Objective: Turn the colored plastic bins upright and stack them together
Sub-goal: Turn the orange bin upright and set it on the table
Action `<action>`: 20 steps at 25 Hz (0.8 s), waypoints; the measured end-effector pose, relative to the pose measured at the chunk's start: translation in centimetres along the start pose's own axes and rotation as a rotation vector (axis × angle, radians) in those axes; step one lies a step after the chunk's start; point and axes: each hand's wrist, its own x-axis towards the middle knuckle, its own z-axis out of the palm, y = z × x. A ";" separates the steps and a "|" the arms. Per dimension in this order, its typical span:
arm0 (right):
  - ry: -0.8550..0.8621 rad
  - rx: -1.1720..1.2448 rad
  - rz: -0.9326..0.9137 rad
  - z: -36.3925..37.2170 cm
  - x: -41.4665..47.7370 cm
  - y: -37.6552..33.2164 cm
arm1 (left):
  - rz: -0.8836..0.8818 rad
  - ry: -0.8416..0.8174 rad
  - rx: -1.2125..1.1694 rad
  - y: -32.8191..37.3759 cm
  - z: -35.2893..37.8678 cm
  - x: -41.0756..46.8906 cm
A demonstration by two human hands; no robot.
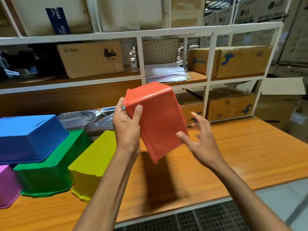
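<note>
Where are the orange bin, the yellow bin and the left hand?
orange bin (160,117): head view, on the broad face toward the camera.
yellow bin (100,155): head view, on its upturned flat top.
left hand (126,125): head view, on the back of the hand.

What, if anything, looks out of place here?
No spills. At left, the blue bin lies upside down, skewed atop the green bin; it, the yellow bin and the purple bin are inverted too. The orange bin hangs tilted, gripped by the left hand, right hand open beside it.
</note>
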 end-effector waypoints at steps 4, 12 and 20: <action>0.200 0.109 0.088 -3.7 3.5 0.6 | -0.021 -0.174 0.172 -1.7 -0.1 -2.4; -0.182 0.116 0.151 -1.7 9.3 -2.5 | 0.108 -0.624 0.517 -4.8 0.5 -7.3; -0.195 -0.165 0.311 1.9 8.8 -2.1 | 0.329 -0.834 0.825 -6.8 -1.8 -9.0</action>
